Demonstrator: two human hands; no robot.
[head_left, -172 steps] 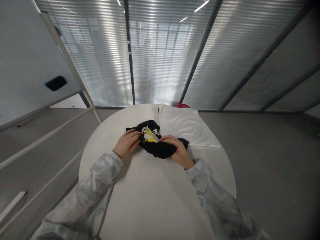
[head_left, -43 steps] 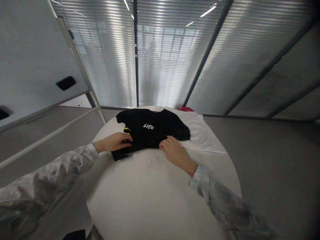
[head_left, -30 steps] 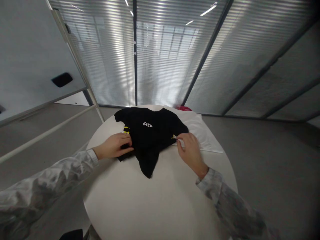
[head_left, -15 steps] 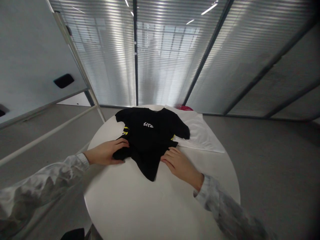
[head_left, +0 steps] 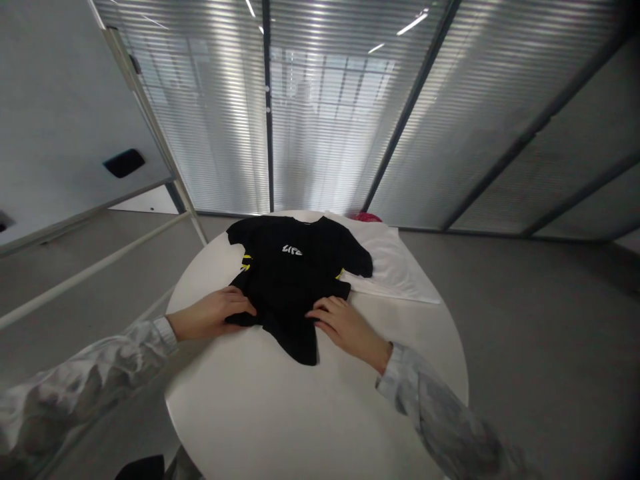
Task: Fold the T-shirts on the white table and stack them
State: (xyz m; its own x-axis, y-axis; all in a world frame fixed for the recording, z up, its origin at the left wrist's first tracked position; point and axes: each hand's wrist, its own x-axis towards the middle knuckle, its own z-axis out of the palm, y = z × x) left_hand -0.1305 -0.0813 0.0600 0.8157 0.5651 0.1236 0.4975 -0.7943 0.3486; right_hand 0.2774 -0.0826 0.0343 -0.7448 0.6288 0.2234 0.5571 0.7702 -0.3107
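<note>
A black T-shirt [head_left: 295, 273] with small white lettering on the chest lies on the round white table [head_left: 280, 413], its collar pointing away from me. Yellow-marked fabric shows at both of its sides. My left hand [head_left: 217, 315] grips the lower left part of the shirt, with the fingers curled over the cloth. On the other side, my right hand [head_left: 347, 330] pinches the lower right edge between thumb and fingers. Between the hands, a loose corner of the hem hangs toward me, flat on the tabletop. The fingertips are partly hidden against the dark cloth.
A white cloth [head_left: 400, 263] lies partly under the shirt's right sleeve. Something red [head_left: 367, 217] shows at the table's far edge. A whiteboard on a pale frame [head_left: 95, 270] stands at the left, and a ribbed glass partition [head_left: 320, 120] rises behind the table.
My right hand has moved left, drawing the lower right edge inward. My left hand has shifted slightly toward me. The view has moved a little.
</note>
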